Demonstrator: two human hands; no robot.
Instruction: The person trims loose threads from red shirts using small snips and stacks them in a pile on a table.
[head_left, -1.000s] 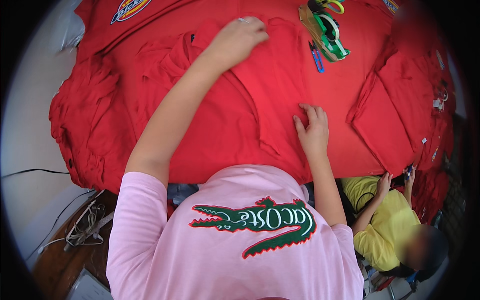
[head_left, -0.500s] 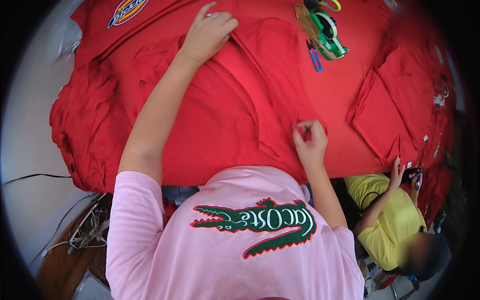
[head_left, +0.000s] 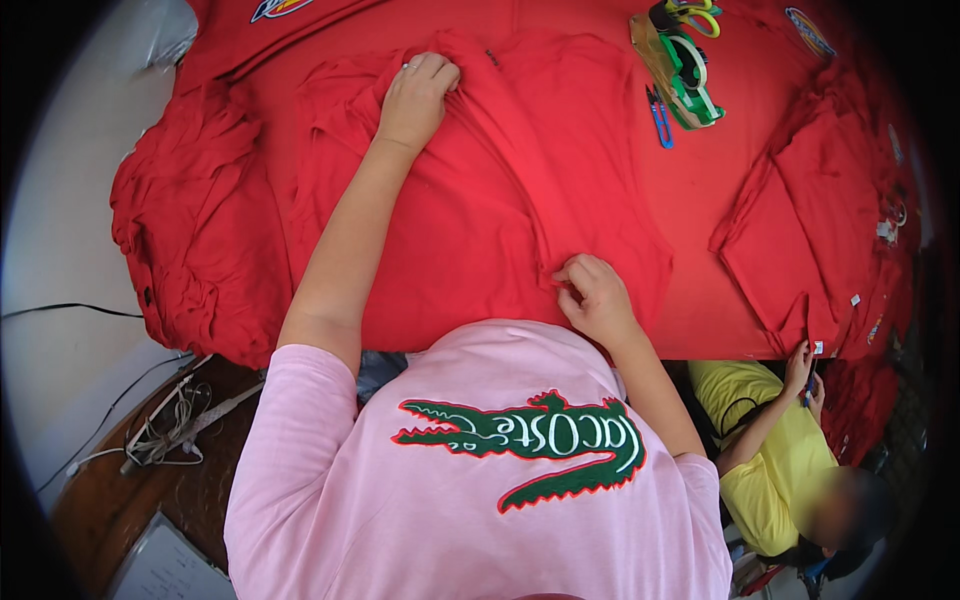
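Note:
A red shirt point(head_left: 455, 225) lies spread and wrinkled on the red-covered table in front of me, with long folds running down its middle. At its upper part my left hand point(head_left: 418, 98) is closed, fingers curled over the bunched cloth. Nearer to me, my right hand point(head_left: 598, 300) pinches a fold of the same shirt between thumb and fingers. The cloth gripped under the left fingers is partly hidden. A small dark mark point(head_left: 491, 58) shows on the fabric just right of that hand.
Beyond the shirt at the right are blue thread snips point(head_left: 660, 118), a green tape dispenser point(head_left: 688, 85) and yellow-green-handled scissors point(head_left: 690, 15). A heap of red cloth point(head_left: 205, 230) lies left. At right, a person in yellow point(head_left: 770, 450) handles another red garment point(head_left: 790, 220). Cables point(head_left: 175, 430) hang lower left.
My left hand has come down slightly and its raised finger has curled in onto the cloth. My right hand has moved left and a little nearer to me, now pinching the fold.

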